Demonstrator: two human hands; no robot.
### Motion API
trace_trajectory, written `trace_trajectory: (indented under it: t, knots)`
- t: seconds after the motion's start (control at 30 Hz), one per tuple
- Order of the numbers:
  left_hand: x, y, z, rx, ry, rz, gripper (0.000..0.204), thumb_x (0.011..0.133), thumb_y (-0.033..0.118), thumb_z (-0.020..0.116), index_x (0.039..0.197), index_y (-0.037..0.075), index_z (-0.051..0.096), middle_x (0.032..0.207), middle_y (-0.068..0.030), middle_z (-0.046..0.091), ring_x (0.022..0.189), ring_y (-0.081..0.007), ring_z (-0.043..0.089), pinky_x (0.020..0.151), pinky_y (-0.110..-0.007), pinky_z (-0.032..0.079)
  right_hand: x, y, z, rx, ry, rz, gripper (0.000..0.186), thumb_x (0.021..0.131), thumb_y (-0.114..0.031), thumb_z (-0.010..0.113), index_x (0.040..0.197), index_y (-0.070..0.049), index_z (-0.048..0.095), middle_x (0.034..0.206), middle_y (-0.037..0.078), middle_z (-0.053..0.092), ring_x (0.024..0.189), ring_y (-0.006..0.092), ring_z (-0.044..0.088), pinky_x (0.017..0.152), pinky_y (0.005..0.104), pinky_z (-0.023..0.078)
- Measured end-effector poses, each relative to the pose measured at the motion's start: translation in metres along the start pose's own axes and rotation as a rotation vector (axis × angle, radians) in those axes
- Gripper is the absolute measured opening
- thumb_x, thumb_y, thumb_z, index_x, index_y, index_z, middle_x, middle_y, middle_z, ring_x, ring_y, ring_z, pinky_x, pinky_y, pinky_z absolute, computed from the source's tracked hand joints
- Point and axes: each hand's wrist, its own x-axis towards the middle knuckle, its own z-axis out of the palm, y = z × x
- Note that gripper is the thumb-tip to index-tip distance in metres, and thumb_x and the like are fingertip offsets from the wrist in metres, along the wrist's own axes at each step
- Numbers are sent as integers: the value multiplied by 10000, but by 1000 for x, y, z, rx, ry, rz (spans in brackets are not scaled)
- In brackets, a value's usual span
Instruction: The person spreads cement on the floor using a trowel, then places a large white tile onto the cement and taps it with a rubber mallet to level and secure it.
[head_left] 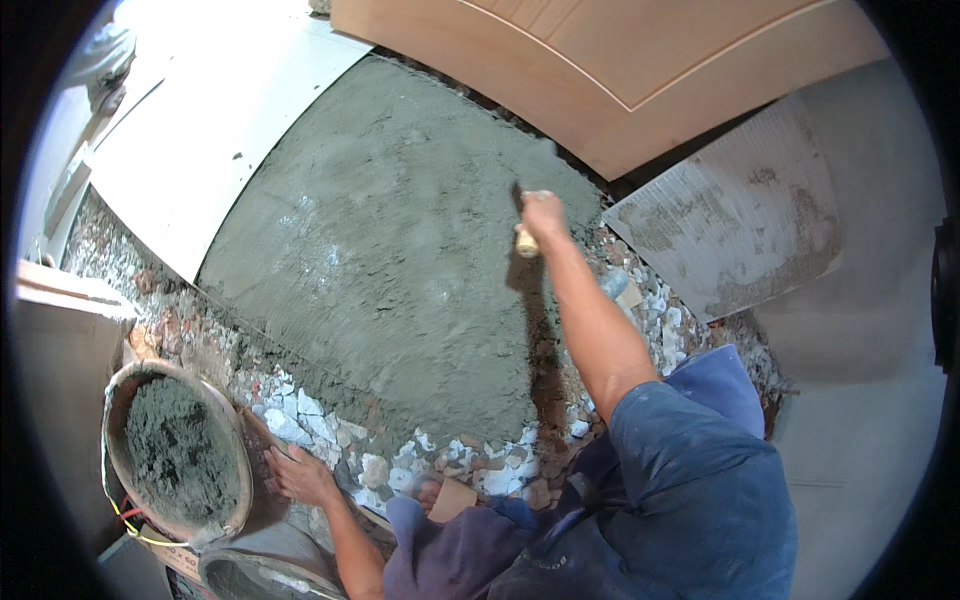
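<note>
My right hand (543, 215) is closed round the pale yellow handle of a trowel (527, 244), over the right part of a bed of wet grey mortar (400, 230). Only a dark bit of the trowel's blade shows past the fist; the rest is hidden. At the lower left my left hand (303, 476) lies with its fingers stretched out, holding nothing. It is just right of a round bucket (243, 478) filled with grey mortar mix (180, 450). Whether its fingertips touch the bucket cannot be made out.
A large pale tile (230, 110) borders the mortar at the left. A wooden door (640, 60) stands along the far side. A mortar-smeared tile (745, 210) lies at the right. Broken rubble (500, 475) covers the near ground; a second bucket (255, 575) stands at the bottom edge.
</note>
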Motion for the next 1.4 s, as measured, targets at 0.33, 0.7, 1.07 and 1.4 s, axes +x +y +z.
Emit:
trace_trajectory:
  t: [0.33, 0.7, 1.07, 1.4]
  knots:
    - [0, 0, 1, -17, 46, 24, 431, 1004, 384, 470, 1255, 42, 544, 1335, -120, 577, 1208, -300, 558, 1012, -471, 402, -7, -48, 129, -134, -268, -145, 350, 836, -208, 562, 952, 107, 658, 964, 306, 667, 985, 443, 643, 805, 457, 501]
    - [-3, -1, 1, -62, 25, 12, 458, 988, 367, 472, 1293, 28, 520, 1372, -141, 537, 1234, -314, 529, 1045, -482, 358, -6, -51, 103, -23, -7, -36, 319, 870, -145, 518, 913, 148, 635, 942, 315, 670, 845, 409, 683, 733, 459, 511]
    - [-1, 4, -7, -78, -51, -28, 493, 989, 389, 445, 1316, 24, 504, 1413, -125, 500, 1280, -307, 484, 1077, -480, 316, -28, -116, 164, 32, -338, -170, 250, 924, -183, 558, 993, 57, 546, 787, 118, 577, 581, 236, 605, 465, 382, 497]
    - [-4, 2, -1, -88, 34, 15, 510, 995, 410, 423, 1330, 31, 487, 1385, -127, 520, 1273, -301, 494, 1066, -498, 333, -65, -118, 207, -412, -627, -493, 339, 903, -244, 554, 1114, 21, 582, 965, 201, 644, 804, 323, 634, 706, 419, 508]
